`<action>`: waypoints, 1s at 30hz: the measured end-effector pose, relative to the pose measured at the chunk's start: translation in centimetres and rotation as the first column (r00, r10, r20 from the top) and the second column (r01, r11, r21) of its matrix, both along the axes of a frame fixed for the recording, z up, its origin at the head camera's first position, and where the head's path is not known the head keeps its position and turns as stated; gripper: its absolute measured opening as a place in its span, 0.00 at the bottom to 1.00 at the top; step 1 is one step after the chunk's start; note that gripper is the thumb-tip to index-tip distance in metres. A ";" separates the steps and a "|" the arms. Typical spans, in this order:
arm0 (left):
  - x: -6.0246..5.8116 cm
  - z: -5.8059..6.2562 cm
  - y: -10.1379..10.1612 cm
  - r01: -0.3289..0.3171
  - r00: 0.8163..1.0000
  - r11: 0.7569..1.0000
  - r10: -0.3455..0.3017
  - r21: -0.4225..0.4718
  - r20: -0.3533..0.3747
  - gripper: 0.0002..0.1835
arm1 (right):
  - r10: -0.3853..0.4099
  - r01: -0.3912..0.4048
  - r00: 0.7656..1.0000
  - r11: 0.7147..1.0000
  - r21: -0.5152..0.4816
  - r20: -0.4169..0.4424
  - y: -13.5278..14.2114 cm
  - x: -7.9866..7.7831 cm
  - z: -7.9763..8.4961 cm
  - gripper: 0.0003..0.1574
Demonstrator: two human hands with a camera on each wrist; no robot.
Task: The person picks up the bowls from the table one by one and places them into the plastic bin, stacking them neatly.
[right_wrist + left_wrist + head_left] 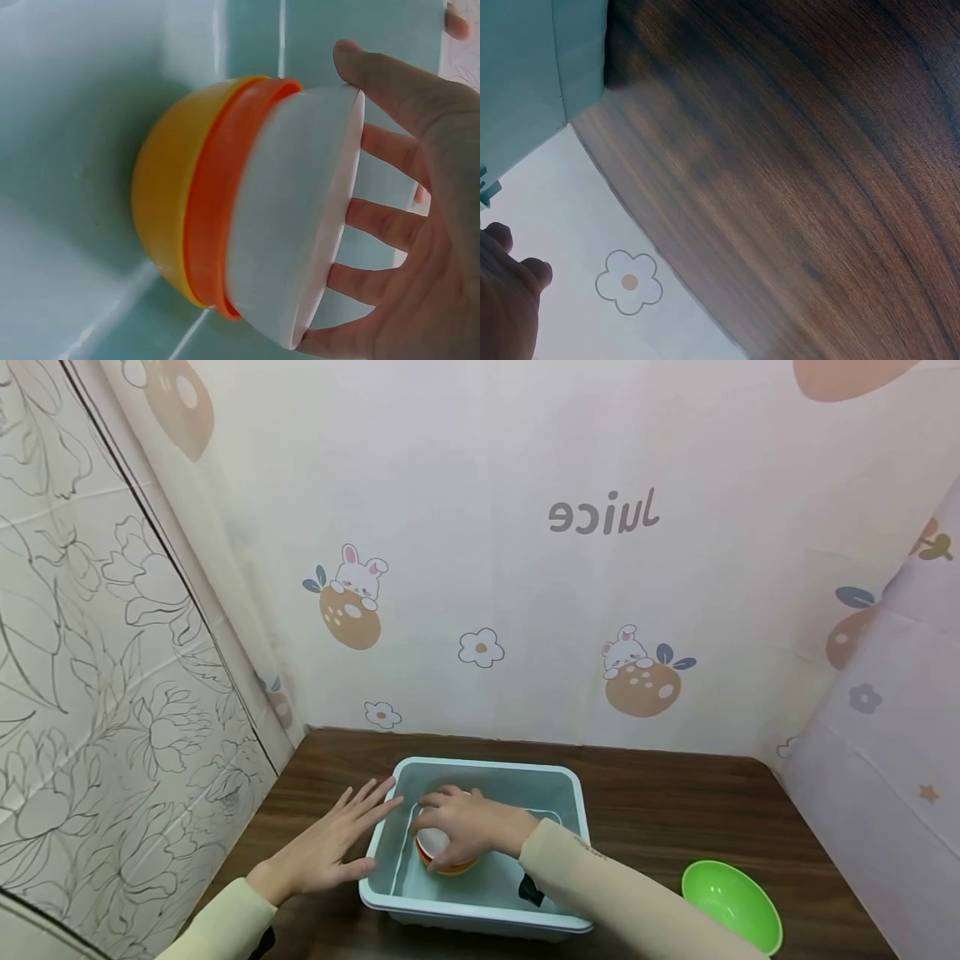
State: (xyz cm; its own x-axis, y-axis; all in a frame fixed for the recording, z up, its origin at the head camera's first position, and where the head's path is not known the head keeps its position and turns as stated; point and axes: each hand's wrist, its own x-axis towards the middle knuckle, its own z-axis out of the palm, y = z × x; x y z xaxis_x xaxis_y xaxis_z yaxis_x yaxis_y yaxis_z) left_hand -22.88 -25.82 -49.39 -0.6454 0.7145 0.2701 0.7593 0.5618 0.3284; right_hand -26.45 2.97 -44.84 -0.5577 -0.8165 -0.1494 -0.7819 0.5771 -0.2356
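A light blue plastic basin (491, 917) stands on the table with a nested stack of bowls inside. The stack has a yellow bowl (166, 191) at the bottom, an orange bowl (214, 210) in it and a white bowl (289, 202) on top. My right hand (472, 822) spans the white bowl and holds it at the rim, thumb on one side and fingers along the other. With fingers extended, my left hand (330, 843) is at the basin's left rim; the left wrist view shows only part of this hand, near the basin's outer wall.
A bright green bowl (731, 902) sits on the dark wooden table (675, 802) to the right of the basin. Patterned white cloth (480, 568) hangs behind the table and on both sides.
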 end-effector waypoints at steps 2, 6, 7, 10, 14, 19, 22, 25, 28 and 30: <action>0.0 -0.1 0.0 0.000 1.000 1.000 0.000 0.004 0.005 0.42 | 0.003 -0.003 1.000 1.000 0.005 -0.004 0.0 0.0 -0.2 0.36; -0.1 -0.2 0.0 -0.002 1.000 1.000 0.002 0.013 0.006 0.42 | 0.001 -0.001 1.000 1.000 0.006 -0.005 -0.1 -0.1 -0.6 0.36; -0.1 -0.3 0.0 -0.002 1.000 1.000 0.002 0.015 0.006 0.42 | 0.000 0.000 1.000 1.000 0.006 -0.004 -0.2 -0.1 -0.7 0.36; -0.1 -0.3 -0.1 -0.005 1.000 1.000 0.004 0.014 0.006 0.43 | -0.001 0.002 1.000 1.000 0.008 -0.003 -0.2 -0.1 -1.0 0.36; 0.0 -0.3 0.0 -0.008 1.000 1.000 0.008 0.015 0.005 0.42 | -0.005 0.005 1.000 1.000 0.012 -0.007 -0.1 -0.2 -1.3 0.36; 0.0 -0.3 0.0 -0.006 1.000 1.000 0.006 0.011 -0.009 0.41 | -0.006 0.006 1.000 1.000 0.008 -0.006 -0.1 -0.2 -1.3 0.37; 0.0 -0.2 -0.1 -0.009 1.000 1.000 0.009 0.007 -0.014 0.42 | -0.009 0.009 1.000 1.000 0.007 -0.002 -0.1 -0.3 -1.4 0.38; 0.0 -0.2 -0.1 -0.013 1.000 1.000 0.013 -0.001 -0.025 0.43 | -0.010 0.010 1.000 1.000 0.008 -0.001 -0.1 -0.3 -1.5 0.39; 0.1 -0.1 0.0 -0.013 1.000 1.000 0.013 -0.008 -0.026 0.44 | -0.015 0.015 1.000 1.000 0.012 0.008 -0.2 -0.3 -1.5 0.40; 0.1 -0.1 0.0 -0.012 0.999 1.000 0.011 -0.009 -0.030 0.45 | -0.025 0.024 0.999 1.000 0.014 0.022 -0.2 -0.3 -1.5 0.41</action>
